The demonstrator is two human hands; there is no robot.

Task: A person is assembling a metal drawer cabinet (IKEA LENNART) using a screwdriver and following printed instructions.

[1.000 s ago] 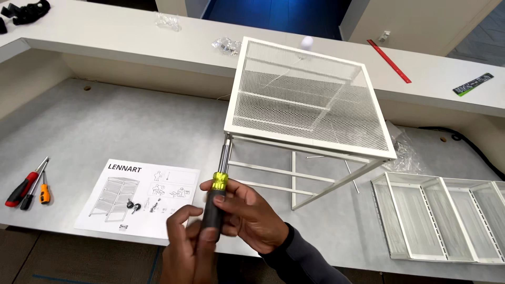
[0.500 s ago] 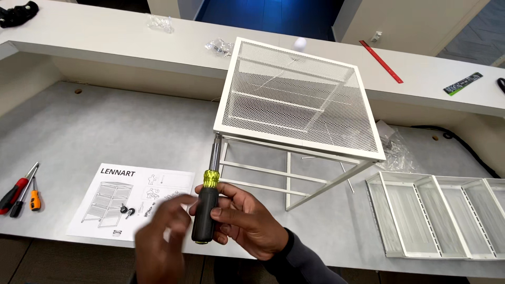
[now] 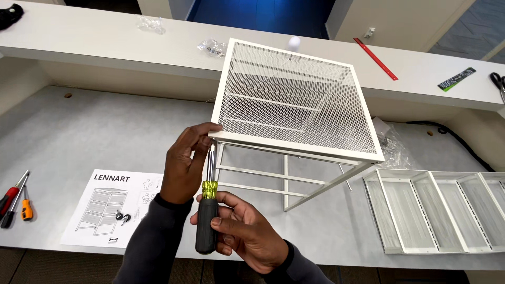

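Observation:
A white metal frame with a mesh top (image 3: 294, 97) stands on the grey table. My right hand (image 3: 247, 231) grips a screwdriver (image 3: 208, 215) with a black and yellow handle, held upright with its shaft reaching up under the frame's near left corner. My left hand (image 3: 184, 165) holds that corner, thumb and fingers pinched around the top of the shaft and the frame edge. The screwdriver tip is hidden behind my fingers.
An instruction sheet (image 3: 113, 208) with two small black casters (image 3: 123, 216) lies at the front left. Red and orange screwdrivers (image 3: 14, 202) lie at the far left. White mesh drawers (image 3: 436, 210) sit to the right. On the back shelf: plastic bags, red ruler (image 3: 374, 58), scissors.
My left hand rose from beside the screwdriver handle to the frame's corner and took hold of it. The view moved closer, and the screwdriver stays upright under the corner.

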